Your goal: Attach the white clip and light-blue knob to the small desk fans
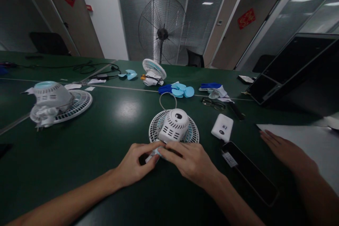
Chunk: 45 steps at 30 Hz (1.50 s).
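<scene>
A small white fan (174, 127) lies face down on the green table, its round grille (195, 132) under the motor housing. At its near side, my left hand (135, 164) curls thumb and fingers around a small white and light-blue part (153, 154). My right hand (192, 160) is closed at the same part from the other side, its fingertips meeting those of my left. The fingers hide most of this part, so its exact kind cannot be made out. A pale cable (160, 100) loops behind the housing.
Another person's hand (288, 152) rests on white paper (312, 144) at right. Nearby lie a white power bank (222, 127), a black phone (251, 173) and glasses (213, 104). Other small fans (50, 99) and light-blue fan blades (182, 90) are farther off. A black case (296, 67) stands right.
</scene>
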{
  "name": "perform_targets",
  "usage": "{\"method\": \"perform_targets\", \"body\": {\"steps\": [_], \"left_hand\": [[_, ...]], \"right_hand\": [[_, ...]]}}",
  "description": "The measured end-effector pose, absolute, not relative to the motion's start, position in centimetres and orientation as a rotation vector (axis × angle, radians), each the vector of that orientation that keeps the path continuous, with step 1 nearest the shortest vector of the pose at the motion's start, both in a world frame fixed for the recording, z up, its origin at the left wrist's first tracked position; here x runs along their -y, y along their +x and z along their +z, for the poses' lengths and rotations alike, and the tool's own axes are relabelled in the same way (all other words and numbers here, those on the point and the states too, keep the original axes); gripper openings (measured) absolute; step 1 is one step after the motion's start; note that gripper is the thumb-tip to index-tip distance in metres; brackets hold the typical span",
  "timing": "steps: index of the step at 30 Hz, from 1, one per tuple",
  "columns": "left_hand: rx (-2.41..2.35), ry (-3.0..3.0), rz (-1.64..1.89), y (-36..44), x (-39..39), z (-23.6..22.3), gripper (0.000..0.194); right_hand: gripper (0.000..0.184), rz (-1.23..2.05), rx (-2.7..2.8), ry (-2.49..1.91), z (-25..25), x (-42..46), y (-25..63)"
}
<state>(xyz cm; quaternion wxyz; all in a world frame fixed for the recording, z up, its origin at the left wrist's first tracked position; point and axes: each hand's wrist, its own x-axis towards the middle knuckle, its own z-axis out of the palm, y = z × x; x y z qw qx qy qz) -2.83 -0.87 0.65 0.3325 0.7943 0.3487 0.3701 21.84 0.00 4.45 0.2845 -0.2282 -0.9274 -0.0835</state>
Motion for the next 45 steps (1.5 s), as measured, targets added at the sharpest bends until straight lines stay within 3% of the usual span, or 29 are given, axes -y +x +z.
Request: {"method": "perform_targets", "body": {"steps": [6,13,15,19,24,29,33,36,40,45], "left_hand": [[-0.917,2.08,0.965,-2.6,0.9,0.9,0.044],[-0.959,2.064,1.005,-2.4,1.2,1.4,0.043],[-0.953,2.061,0.998,-2.5,1.2,1.3,0.044],[-0.93,2.057,0.971,-2.7,1.0,1.1,0.044],[-0.942,2.069,0.948,-2.8,1.0,1.0,0.045],[-0.96,2.058,0.974,-2.8,1.1,0.7,0.045],[-0.955,2.063,0.968,-2.9,1.1,0.8,0.045],[-0.929,2.053,0.947,-2.9,1.0,1.0,0.045],[-0.937,2.052,0.969,-2.7,1.0,1.2,0.044],[-0.968,2.046,0.981,-2.7,1.1,1.1,0.043]], "right_hand": [[0.015,-0.303,2.366,-0.597,4.1,-0.3,21.1],[0.024,-0.284,2.301,-0.839,3.6,0.9,19.5],[0.017,-0.24,2.334,-0.788,4.0,0.8,20.0],[0.028,-0.234,2.451,-0.568,4.4,0.0,21.6],[0.014,-0.321,2.379,-0.65,3.7,-0.2,20.8],[0.029,-0.329,2.284,-0.858,3.8,1.0,19.0],[0.018,-0.193,2.374,-0.75,4.3,0.8,20.3],[0.029,-0.211,2.439,-0.604,4.3,0.0,21.5],[0.015,-0.248,2.369,-0.65,3.9,-0.2,20.8],[0.028,-0.28,2.304,-0.849,3.6,1.0,19.2]]}}
